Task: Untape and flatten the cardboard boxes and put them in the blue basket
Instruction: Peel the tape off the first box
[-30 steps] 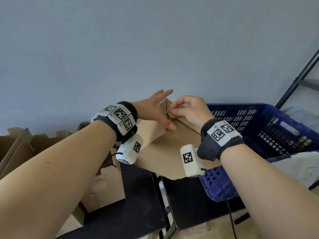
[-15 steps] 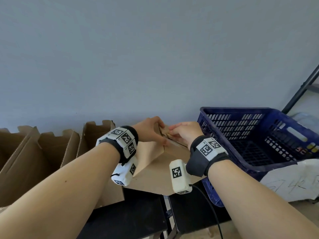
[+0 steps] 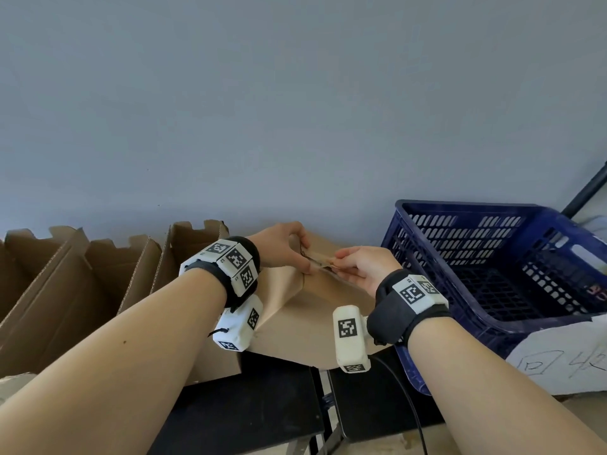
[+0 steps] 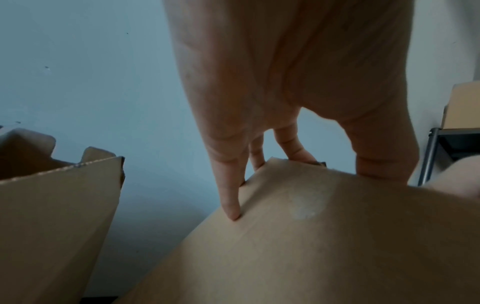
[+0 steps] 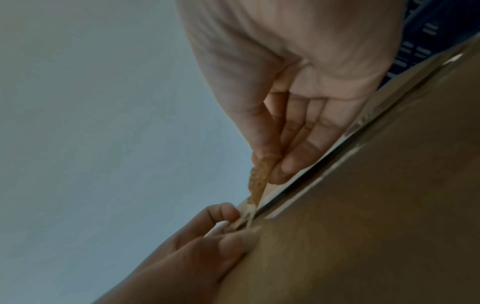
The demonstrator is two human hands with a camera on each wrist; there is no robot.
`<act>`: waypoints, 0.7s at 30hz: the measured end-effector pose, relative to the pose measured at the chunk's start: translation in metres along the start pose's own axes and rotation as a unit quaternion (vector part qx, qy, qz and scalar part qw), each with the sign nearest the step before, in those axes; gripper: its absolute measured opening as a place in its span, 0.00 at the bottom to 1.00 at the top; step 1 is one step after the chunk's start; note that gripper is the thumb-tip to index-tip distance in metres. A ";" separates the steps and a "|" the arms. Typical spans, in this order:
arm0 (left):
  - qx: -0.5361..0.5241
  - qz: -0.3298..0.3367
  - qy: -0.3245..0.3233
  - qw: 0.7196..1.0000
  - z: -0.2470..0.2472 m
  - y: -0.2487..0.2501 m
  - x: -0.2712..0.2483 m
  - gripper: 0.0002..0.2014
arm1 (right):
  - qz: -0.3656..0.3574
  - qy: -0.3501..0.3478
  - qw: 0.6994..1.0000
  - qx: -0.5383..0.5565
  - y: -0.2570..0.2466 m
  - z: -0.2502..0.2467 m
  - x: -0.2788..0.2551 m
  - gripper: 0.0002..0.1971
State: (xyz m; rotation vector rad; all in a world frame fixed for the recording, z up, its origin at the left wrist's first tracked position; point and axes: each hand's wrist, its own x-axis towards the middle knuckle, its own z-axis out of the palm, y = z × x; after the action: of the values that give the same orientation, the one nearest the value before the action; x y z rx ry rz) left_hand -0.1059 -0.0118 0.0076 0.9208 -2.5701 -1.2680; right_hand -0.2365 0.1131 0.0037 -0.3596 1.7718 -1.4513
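Between the open boxes [image 3: 82,290] and the blue basket [image 3: 492,267], on the black table [image 3: 249,405], the left hand [image 3: 282,247] grips the box [image 3: 315,310] edge. Right hand [image 3: 361,267] pinches the tape [image 5: 259,181]. Untaping is under way; next, peel along the seam.

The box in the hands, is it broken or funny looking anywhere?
Not broken. The cardboard box is propped on one corner on the black table. The right hand pinches a half-peeled strip of tape; the left hand grips the top edge.
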 end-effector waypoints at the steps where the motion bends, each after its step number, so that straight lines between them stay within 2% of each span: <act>1: -0.002 -0.004 -0.001 1.000 -0.001 -0.001 0.000 0.17 | 0.001 0.001 1.000 0.002 0.001 -0.003 0.000 0.10; 5: -0.015 -0.027 -0.003 1.000 -0.005 -0.006 -0.001 0.17 | -0.005 0.021 1.000 0.011 0.000 -0.021 0.001 0.09; 8: 0.019 -0.028 -0.003 0.999 -0.005 0.001 -0.001 0.20 | -0.023 0.026 0.998 -0.044 -0.002 -0.022 -0.002 0.10; 12: 0.151 0.004 -0.035 0.988 0.006 0.011 0.003 0.37 | -0.039 -0.023 0.991 -0.130 -0.006 -0.008 -0.006 0.13; 16: 0.295 0.038 -0.055 0.953 0.019 0.017 0.004 0.49 | -0.039 -0.032 0.986 -0.158 -0.004 -0.010 -0.005 0.13; 21: 0.455 0.079 -0.076 0.884 0.027 0.027 0.011 0.65 | -0.063 -0.044 0.986 -0.148 -0.001 -0.022 -0.009 0.13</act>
State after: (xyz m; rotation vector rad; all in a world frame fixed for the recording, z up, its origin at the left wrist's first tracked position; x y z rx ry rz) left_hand -0.1375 0.0121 0.0089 0.6787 -3.2982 -0.0080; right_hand -0.2475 0.1339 0.0089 -0.6908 1.9231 -1.2354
